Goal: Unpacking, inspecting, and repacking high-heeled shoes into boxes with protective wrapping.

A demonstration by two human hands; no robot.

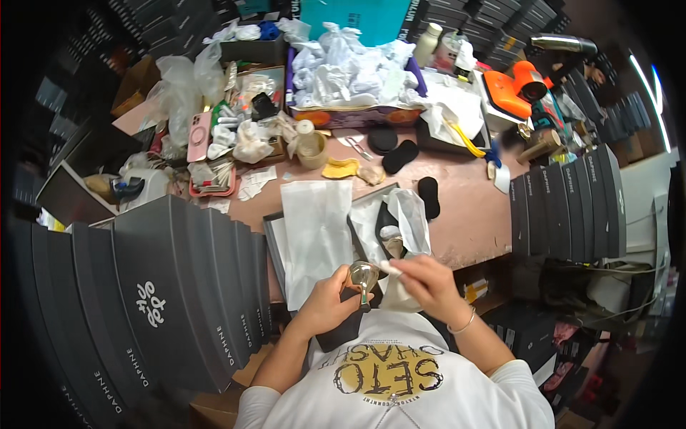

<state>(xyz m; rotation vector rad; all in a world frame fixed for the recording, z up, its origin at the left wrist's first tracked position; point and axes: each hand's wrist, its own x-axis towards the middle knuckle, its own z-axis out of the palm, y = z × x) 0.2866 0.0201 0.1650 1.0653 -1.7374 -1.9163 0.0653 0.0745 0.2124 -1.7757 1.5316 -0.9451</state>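
Note:
My left hand (325,304) is closed around a dark shoe (363,277). A shiny tan surface and a slim dark heel on it point toward me; part of the shoe is hidden by my fingers. My right hand (432,286) pinches a white cloth or paper (400,294) beside the shoe, its lower part hanging down. Just beyond my hands, an open shoe box (354,232) lined with white tissue holds another black shoe (386,222) with pale stuffing. White paper (314,222) lies over a grey tray or lid to its left.
Dark shoe boxes stand in rows at the left (171,286) and right (568,204). Behind are a bin of crumpled white paper (357,111), a pink phone (199,136), a yellow cloth (340,168), black pads (429,196) and an orange tool (511,89).

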